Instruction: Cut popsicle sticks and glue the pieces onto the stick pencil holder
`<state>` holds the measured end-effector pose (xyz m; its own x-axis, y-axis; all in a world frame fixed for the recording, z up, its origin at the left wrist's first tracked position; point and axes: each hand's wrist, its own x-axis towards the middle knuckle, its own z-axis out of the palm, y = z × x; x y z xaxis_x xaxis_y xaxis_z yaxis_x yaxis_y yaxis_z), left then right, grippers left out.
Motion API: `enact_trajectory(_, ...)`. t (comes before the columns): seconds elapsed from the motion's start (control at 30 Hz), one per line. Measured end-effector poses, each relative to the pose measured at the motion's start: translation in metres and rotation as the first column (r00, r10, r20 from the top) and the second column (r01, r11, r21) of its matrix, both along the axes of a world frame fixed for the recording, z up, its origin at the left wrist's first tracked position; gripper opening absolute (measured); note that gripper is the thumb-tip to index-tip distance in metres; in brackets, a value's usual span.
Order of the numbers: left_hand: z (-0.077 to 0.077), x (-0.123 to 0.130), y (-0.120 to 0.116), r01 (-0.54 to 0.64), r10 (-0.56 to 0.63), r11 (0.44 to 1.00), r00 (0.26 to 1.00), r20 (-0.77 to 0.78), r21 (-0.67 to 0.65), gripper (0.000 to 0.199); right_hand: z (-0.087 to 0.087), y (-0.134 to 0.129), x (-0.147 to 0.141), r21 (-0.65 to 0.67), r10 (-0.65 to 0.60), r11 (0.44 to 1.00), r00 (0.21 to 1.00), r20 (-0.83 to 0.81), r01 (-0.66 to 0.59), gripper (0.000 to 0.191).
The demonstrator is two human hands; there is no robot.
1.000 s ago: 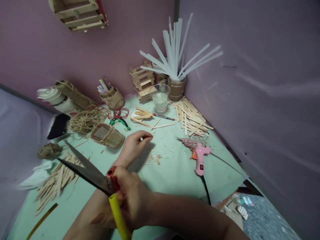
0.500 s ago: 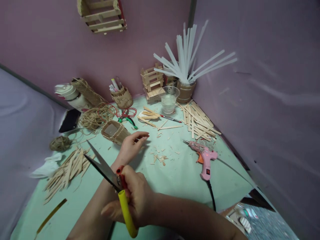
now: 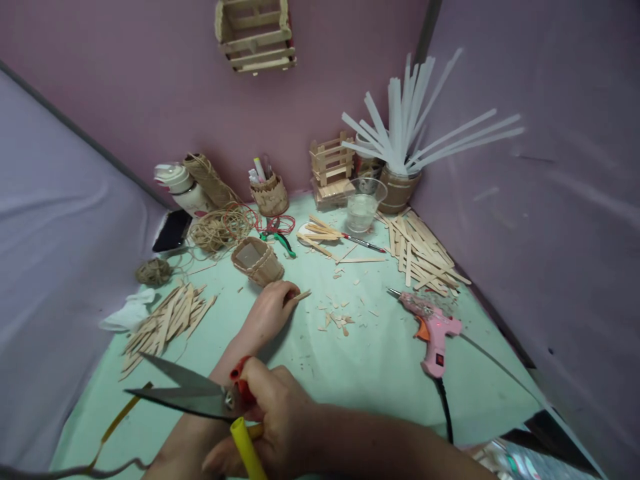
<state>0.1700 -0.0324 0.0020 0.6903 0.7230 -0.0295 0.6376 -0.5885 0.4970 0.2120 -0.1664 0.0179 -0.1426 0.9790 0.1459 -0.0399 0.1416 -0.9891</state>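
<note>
My right hand (image 3: pixel 280 420) is wrapped round the red and yellow handles of a pair of scissors (image 3: pixel 195 393); the blades are apart and point left, above my left forearm. Farther forward, the fingers of my left hand (image 3: pixel 273 307) pinch a short wooden stick (image 3: pixel 303 295), its tip sticking out to the right. Just behind my left hand a small stick-covered basket (image 3: pixel 260 261) leans on the table. Small wood chips (image 3: pixel 340 320) are scattered right of my left hand.
A pink glue gun (image 3: pixel 434 333) lies at the right with its cord. Wooden sticks are piled right (image 3: pixel 425 257) and left (image 3: pixel 167 320). Behind stand a clear cup (image 3: pixel 362 212), a jar of white strips (image 3: pixel 397 190), a pen holder (image 3: pixel 270 197), twine (image 3: pixel 215 233) and a bottle (image 3: pixel 193 200).
The camera view has shifted, moving the scene rightward. My left hand has come nearer, and the stick in it now shows. The scissors have turned to point more to the left.
</note>
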Motion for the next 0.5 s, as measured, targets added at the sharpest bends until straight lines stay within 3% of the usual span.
enact_trajectory(0.13,0.015,-0.009,-0.006,-0.084,0.106,0.985,0.984,0.145,-0.152,0.016,0.001,-0.003,0.001,-0.016,0.0,1.0,1.0,-0.003,0.0,0.059)
enact_trajectory(0.27,0.032,-0.037,-0.014,-0.146,0.197,0.961,0.957,0.211,-0.234,0.022,0.004,-0.006,-0.001,0.018,-0.003,1.0,0.999,-0.053,0.004,0.054)
enact_trajectory(0.4,0.039,-0.089,-0.007,-0.332,0.346,0.938,0.918,0.194,-0.103,0.021,0.006,-0.007,-0.002,-0.018,0.019,1.0,0.991,-0.131,-0.021,0.039)
enact_trajectory(0.5,0.041,-0.133,0.011,-0.514,0.492,0.853,0.85,0.187,0.091,0.021,0.004,-0.008,-0.004,-0.098,0.028,0.994,0.991,-0.134,-0.041,0.035)
